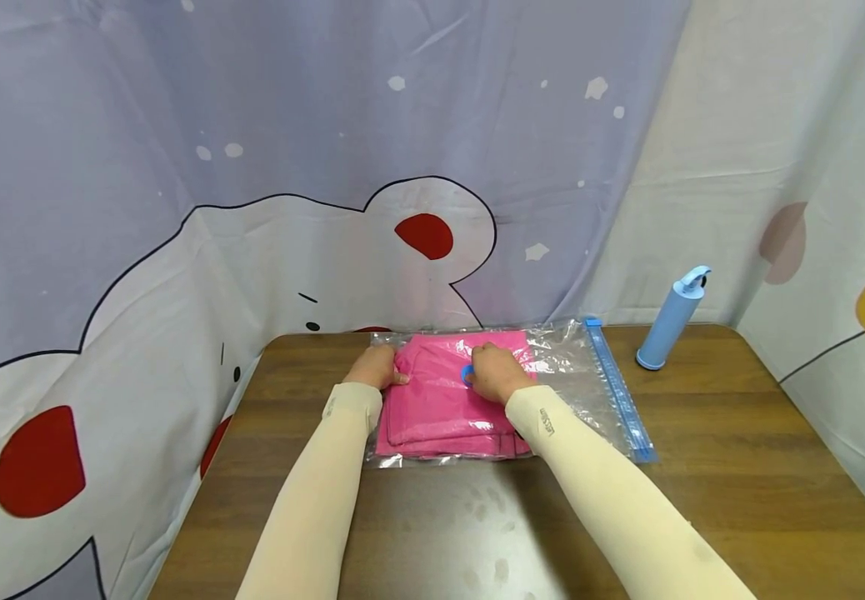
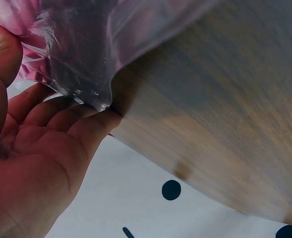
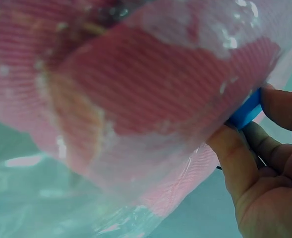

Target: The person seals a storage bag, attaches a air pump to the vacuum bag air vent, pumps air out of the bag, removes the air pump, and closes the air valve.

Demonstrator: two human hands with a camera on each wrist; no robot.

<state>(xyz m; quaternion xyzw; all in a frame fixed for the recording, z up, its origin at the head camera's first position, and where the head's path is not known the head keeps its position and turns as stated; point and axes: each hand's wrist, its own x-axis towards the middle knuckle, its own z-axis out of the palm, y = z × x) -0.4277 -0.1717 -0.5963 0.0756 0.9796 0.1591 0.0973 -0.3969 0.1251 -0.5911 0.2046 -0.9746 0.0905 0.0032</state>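
Note:
A clear plastic vacuum storage bag [image 1: 571, 367] lies on the table with folded pink ribbed clothing [image 1: 440, 412] inside. My left hand [image 1: 374, 367] holds the bag's left side. In the left wrist view, the thumb [image 2: 6, 54] is on top of the plastic and the fingers reach under its edge. On the bag's upper face is a round blue valve cap [image 1: 467, 375], partly covered by my right hand [image 1: 498, 372]. The right wrist view has the thumb and fingers pinching this blue cap [image 3: 247, 110]. A blue zip strip [image 1: 620, 392] runs along the bag's right end.
A light blue hand pump [image 1: 671, 325] stands at the table's back right. The brown wooden table [image 1: 732, 467] extends right and in front of the bag. A patterned curtain [image 1: 290, 267] hangs behind and at the sides.

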